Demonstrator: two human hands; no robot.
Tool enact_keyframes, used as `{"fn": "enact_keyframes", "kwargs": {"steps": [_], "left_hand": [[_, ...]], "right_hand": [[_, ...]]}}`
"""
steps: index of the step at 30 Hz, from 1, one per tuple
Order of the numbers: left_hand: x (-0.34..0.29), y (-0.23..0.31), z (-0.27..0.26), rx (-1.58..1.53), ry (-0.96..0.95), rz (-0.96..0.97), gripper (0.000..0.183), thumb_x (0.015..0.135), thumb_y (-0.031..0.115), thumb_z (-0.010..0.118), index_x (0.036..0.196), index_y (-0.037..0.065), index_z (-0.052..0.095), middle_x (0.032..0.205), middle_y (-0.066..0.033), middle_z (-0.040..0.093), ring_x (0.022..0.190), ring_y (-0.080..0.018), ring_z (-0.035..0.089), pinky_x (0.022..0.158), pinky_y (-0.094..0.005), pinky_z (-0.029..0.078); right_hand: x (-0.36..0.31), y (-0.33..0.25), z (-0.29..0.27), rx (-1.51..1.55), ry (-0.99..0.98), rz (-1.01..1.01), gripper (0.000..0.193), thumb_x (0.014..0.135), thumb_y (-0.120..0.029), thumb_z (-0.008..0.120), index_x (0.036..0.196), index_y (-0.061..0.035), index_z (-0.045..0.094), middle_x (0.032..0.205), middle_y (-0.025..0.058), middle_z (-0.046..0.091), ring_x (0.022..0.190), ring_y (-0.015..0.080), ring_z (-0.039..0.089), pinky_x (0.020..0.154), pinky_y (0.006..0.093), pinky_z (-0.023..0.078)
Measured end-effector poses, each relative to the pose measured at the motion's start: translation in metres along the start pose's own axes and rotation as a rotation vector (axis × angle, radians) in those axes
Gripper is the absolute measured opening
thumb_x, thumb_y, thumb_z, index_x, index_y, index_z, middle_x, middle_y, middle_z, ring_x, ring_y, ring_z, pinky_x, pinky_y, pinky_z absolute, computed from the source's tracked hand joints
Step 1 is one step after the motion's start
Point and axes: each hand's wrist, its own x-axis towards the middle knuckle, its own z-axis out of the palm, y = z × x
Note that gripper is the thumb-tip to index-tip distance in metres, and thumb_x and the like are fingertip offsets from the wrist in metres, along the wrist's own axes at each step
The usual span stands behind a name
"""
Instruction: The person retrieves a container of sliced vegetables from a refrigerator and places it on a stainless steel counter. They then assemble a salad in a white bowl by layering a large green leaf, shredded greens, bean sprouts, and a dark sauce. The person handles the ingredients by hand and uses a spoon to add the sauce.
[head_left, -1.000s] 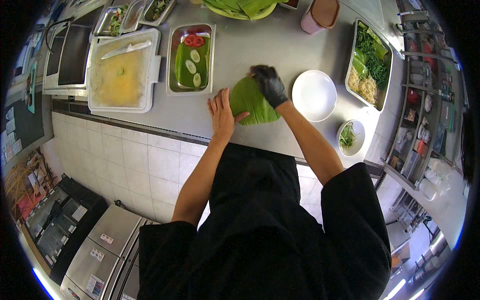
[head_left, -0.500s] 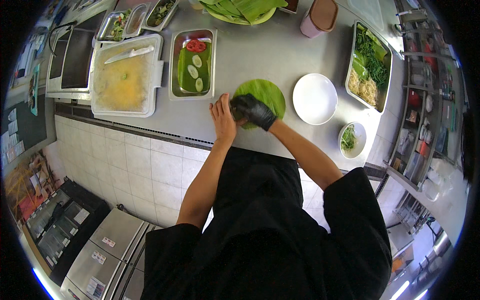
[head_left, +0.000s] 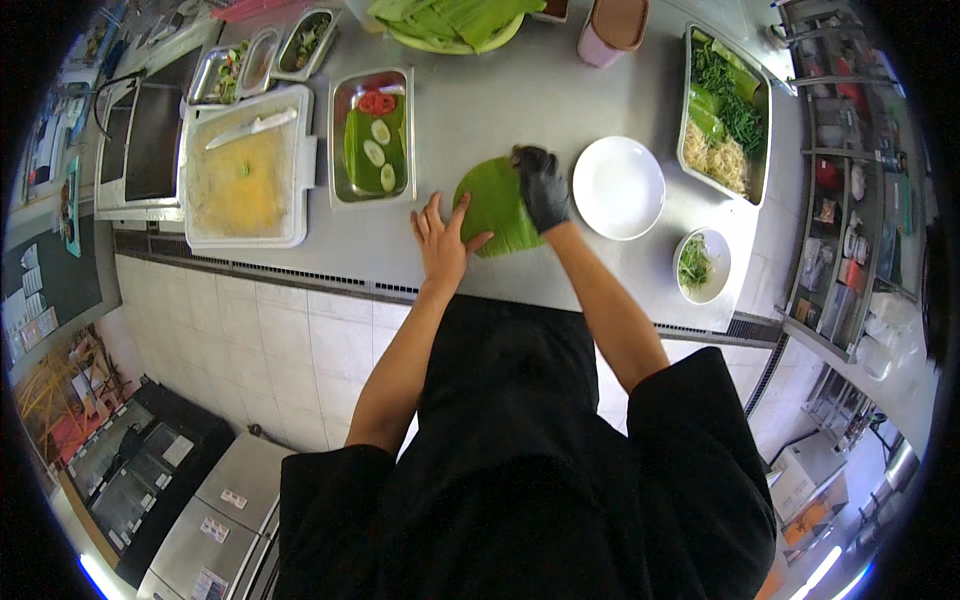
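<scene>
A round piece of green banana leaf point(head_left: 490, 208) lies flat on the steel counter in front of me. My bare left hand point(head_left: 442, 243) rests at its left edge, fingers spread and thumb touching the leaf. Over the leaf's right edge is my right hand point(head_left: 543, 190) in a black glove. Its fingers are curled together; whether they pinch the leaf or something small is hidden. Just right of this hand sits a white plate point(head_left: 619, 188) with nothing on it.
A steel tray point(head_left: 402, 195) with cucumber and red slices stands left. Beyond it are a lidded box point(head_left: 245, 190) and a knife point(head_left: 250, 130). At right are a vegetable tray point(head_left: 686, 150) and a bowl of greens point(head_left: 717, 287). Leaves point(head_left: 450, 22) and a pink container point(head_left: 600, 48) stand behind.
My right hand has moved right across the leaf, from its left side to its right edge. The left hand's fingers have spread, and the hand sits slightly lower.
</scene>
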Motion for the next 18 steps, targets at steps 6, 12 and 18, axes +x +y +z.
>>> {"fn": "enact_keyframes", "kwargs": {"steps": [6,12,18], "left_hand": [[-0.01,0.003,-0.004,0.021,0.015,-0.01,0.078,0.08,0.061,0.07,0.138,0.012,0.053,0.142,-0.0223,0.037,0.131,-0.0412,0.036,0.113,-0.0613,0.024],[-0.014,0.004,0.0,0.04,0.046,-0.036,0.078,0.08,0.063,0.069,0.131,0.006,0.053,0.14,-0.0238,0.037,0.131,-0.0426,0.036,0.111,-0.0668,0.023],[-0.018,0.008,0.0,0.09,0.01,-0.058,0.079,0.079,0.063,0.071,0.131,0.006,0.052,0.142,-0.0236,0.036,0.133,-0.0412,0.034,0.111,-0.0697,0.02]], "right_hand": [[-0.055,0.031,0.037,-0.128,-0.12,-0.485,0.033,0.089,-0.007,0.056,0.122,-0.0059,0.064,0.119,0.0164,0.064,0.11,0.0367,0.06,0.098,0.0469,0.047],[-0.048,-0.007,0.005,0.046,0.151,-0.251,0.032,0.084,-0.007,0.06,0.117,-0.006,0.065,0.117,0.0186,0.064,0.105,0.0362,0.061,0.091,0.0462,0.05],[-0.061,0.041,0.014,0.107,0.004,-0.247,0.031,0.085,-0.005,0.056,0.114,-0.0048,0.065,0.114,0.0153,0.064,0.1,0.0376,0.061,0.091,0.0451,0.05]]}}
